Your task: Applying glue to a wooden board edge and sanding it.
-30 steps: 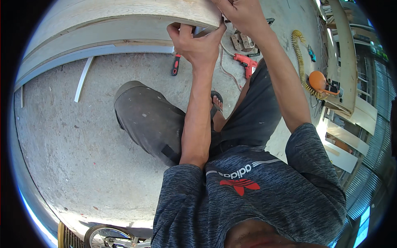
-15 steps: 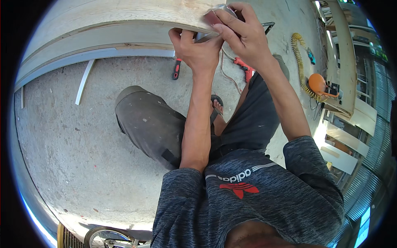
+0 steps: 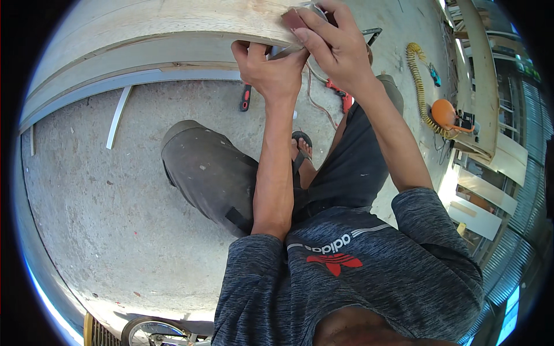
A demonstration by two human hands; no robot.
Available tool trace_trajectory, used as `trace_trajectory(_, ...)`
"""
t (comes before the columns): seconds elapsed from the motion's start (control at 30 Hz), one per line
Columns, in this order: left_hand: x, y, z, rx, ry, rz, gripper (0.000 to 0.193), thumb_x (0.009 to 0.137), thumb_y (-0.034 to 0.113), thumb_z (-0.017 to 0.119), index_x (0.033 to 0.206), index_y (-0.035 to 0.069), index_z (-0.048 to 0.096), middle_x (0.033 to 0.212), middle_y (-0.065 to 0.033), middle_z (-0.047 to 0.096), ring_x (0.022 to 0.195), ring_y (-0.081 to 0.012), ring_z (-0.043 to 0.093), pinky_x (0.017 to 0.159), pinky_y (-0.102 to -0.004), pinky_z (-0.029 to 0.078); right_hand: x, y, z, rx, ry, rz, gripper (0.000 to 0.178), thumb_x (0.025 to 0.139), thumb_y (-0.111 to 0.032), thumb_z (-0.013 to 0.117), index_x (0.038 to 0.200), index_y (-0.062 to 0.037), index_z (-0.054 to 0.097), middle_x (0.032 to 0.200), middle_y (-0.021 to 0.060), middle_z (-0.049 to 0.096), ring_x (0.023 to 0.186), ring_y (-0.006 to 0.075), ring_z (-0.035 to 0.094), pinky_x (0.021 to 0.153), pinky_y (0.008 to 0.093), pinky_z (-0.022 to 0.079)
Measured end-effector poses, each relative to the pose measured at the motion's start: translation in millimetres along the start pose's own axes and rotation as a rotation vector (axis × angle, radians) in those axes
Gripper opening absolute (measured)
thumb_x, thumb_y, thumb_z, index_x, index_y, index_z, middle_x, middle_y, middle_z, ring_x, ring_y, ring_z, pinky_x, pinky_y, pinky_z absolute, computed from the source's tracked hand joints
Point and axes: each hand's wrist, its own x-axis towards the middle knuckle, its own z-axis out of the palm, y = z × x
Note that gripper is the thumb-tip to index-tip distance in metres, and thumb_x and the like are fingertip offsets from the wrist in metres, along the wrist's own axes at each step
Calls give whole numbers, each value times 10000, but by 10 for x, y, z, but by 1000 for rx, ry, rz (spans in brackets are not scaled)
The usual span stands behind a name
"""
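Observation:
At the top of the head view, a pale wooden board (image 3: 190, 18) ends beside my hands. My right hand (image 3: 341, 49) pinches a reddish-brown piece of sandpaper (image 3: 293, 20) against the board's corner, thumb and fingers closed on it. My left hand (image 3: 272, 72) grips the board's edge from below, with its fingers curled up under it and their tips hidden. Between the two hands, a grey, shiny surface (image 3: 284, 52) shows at the board's end; I cannot tell what it is.
A red-and-black tool handle (image 3: 246, 98) and a red power tool (image 3: 341, 97) lie on the concrete floor (image 3: 115, 213). To the right are a coiled yellow air hose (image 3: 416, 81) and an orange round-topped tool (image 3: 443, 113). A bicycle wheel (image 3: 151, 333) shows at the bottom.
My right hand and the sandpaper have shifted very slightly along the board's corner. My left hand has moved a little to the left and still grips the edge.

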Motion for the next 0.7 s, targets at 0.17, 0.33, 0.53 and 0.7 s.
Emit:
trace_trajectory(0.17,18,58,5,16,12,9,552,546,216,949,1046,81,759,1083,-167,634,944,-344,657,762,-437,557,134,189,0,45,14,37,327,1003,-210,653,1258,-5,652,1171,217,568,1042,341,584,885,404,494)
trace_trajectory(0.33,5,-49,-7,-67,15,23,554,542,203,944,1048,75,758,1084,-168,633,930,-339,653,753,-442,551,-58,62,-7,-67,-32,-31,334,947,-195,721,1257,-69,719,1223,147,611,1068,298,631,885,364,516)
trace_trajectory(0.53,-1,31,-20,95,-46,0,568,542,206,946,1060,77,751,1084,-162,635,923,-333,641,754,-437,545,174,23,-101,37,-79,86,332,1004,-234,655,1264,-27,660,1165,213,544,1087,331,549,927,417,464)
trace_trajectory(0.7,20,37,-14,43,-32,5,578,544,232,957,1061,80,749,1084,-158,637,925,-338,637,766,-443,544,44,219,64,-15,19,-333,340,1001,-257,657,1268,-48,673,1173,203,543,1096,348,540,951,462,447)
